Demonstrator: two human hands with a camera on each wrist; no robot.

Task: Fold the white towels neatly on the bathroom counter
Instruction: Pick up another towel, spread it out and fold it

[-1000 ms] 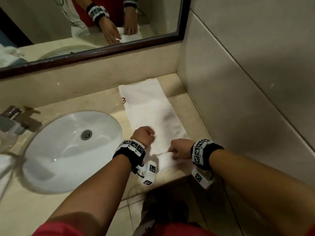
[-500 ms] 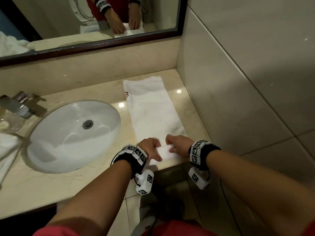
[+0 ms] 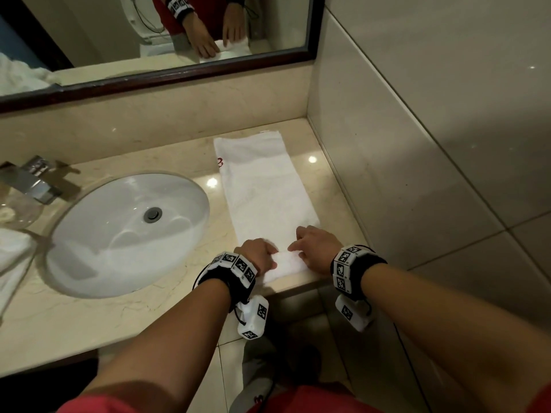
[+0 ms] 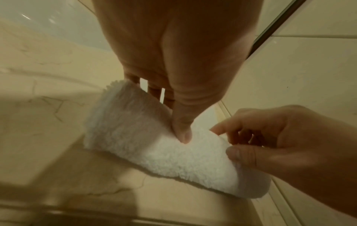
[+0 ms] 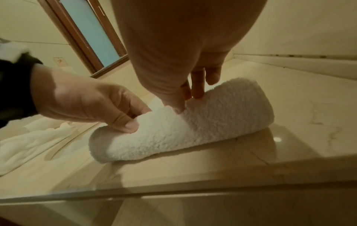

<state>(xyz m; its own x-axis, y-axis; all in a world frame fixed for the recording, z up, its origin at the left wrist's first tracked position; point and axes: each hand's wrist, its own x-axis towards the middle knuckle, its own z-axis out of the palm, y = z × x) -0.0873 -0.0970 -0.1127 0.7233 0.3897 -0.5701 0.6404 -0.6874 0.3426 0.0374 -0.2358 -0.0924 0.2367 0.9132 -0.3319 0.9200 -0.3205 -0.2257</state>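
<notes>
Head view: both forearms reach forward to the counter's [image 3: 334, 180] front edge near its right end, where the white towel [image 3: 262, 186] lies as a long strip running toward the back wall, its near end rolled up. The left hand [image 3: 258, 254] and right hand [image 3: 317, 248] sit side by side, fingers curled, thumbs pinching the roll [image 4: 164, 152].

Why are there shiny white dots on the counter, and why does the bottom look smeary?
Head view: ceiling lights glare off the polished counter beside the towel. Both wrist views: the counter's front edge is blurred, while the rolled towel end stays fairly sharp.
</notes>
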